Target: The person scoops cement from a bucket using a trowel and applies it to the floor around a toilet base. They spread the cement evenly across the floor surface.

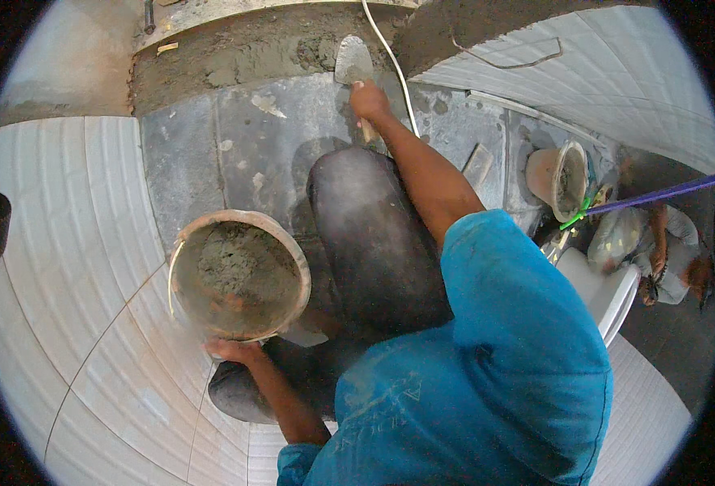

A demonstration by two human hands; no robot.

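My right hand (367, 104) grips the wooden handle of a pointed trowel (353, 55), its mortar-smeared blade lying near the grey mortar band (252, 44) at the top. Below, to the left, a bucket (297, 271) holds wet grey mortar. My left hand (232, 351) is at the bucket's lower edge, closed against it, with part of the fingers hidden. A white cable (391, 50) runs down just right of the trowel.
White ribbed panels (58, 267) flank the work on both sides. Grey slabs (179, 154) lie ahead of my knee. At right stand a smaller bucket (545, 178), a loose bar (476, 168), a purple-handled tool (657, 194), a white tub (617, 304) and sacks (621, 231), with a person's arm (658, 235) among them.
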